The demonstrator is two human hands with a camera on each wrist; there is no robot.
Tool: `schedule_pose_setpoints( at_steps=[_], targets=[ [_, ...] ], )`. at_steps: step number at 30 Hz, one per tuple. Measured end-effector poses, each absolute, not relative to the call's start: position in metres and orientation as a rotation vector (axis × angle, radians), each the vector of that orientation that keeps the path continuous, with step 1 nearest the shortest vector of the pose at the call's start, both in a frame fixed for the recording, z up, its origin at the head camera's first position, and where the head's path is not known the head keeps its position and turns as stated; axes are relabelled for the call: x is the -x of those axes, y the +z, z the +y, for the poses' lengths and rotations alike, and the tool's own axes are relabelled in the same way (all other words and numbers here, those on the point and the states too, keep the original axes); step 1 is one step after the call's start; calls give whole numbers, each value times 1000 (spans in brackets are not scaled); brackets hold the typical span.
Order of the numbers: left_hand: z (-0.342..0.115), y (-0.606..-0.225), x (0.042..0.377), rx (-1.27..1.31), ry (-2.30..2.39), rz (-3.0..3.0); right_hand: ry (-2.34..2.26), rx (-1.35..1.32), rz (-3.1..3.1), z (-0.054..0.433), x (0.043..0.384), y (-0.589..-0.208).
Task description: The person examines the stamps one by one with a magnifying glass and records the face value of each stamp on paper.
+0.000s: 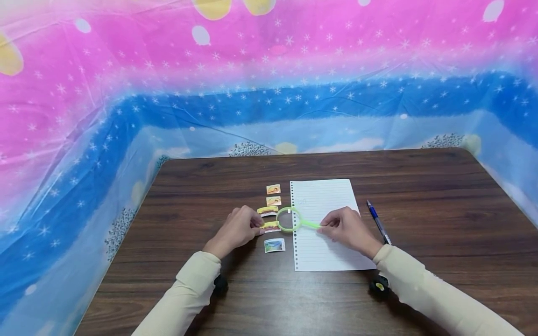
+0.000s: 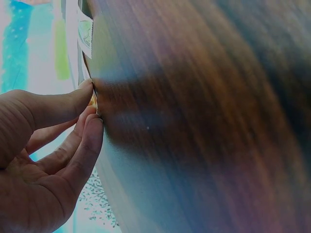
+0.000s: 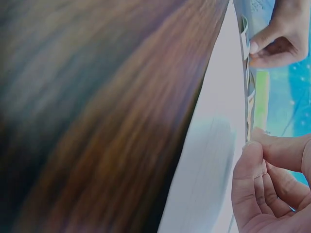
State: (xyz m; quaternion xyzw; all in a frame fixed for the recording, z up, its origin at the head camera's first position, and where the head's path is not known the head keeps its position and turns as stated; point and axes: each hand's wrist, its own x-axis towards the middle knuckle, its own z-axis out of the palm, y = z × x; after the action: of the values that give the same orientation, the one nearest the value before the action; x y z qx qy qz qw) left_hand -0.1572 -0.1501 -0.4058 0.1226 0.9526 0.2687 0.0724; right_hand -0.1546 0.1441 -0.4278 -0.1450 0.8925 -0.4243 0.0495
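Observation:
My right hand pinches the handle of a light-green magnifying glass between thumb and fingers. Its round lens hovers over the sheet's left edge, beside the stamps. With thumb and fingertips, my left hand holds the left edge of a yellow-and-red postage stamp. A similar yellow stamp lies just beyond it, slightly curled. Nearer me is a landscape stamp. In the left wrist view, my left hand hides most of the stamp at its fingertips.
Two orange stamps continue the column farther back. A lined, hole-punched sheet lies under my right hand, with faint writing near its upper left. A blue pen rests to its right on the brown wooden table. Patterned cloth hangs behind.

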Motion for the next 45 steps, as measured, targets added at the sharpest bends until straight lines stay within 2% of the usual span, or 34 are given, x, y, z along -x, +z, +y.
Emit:
schedule_pose_setpoints(
  at_steps=[22,45],
  targets=[
    [-149,-406,158,-361,809,2858,-1298,449,2685,128,152,-427],
    [-151,-407,157,-384,815,2862,-1385,237,2786,221,154,-410]
  ],
)
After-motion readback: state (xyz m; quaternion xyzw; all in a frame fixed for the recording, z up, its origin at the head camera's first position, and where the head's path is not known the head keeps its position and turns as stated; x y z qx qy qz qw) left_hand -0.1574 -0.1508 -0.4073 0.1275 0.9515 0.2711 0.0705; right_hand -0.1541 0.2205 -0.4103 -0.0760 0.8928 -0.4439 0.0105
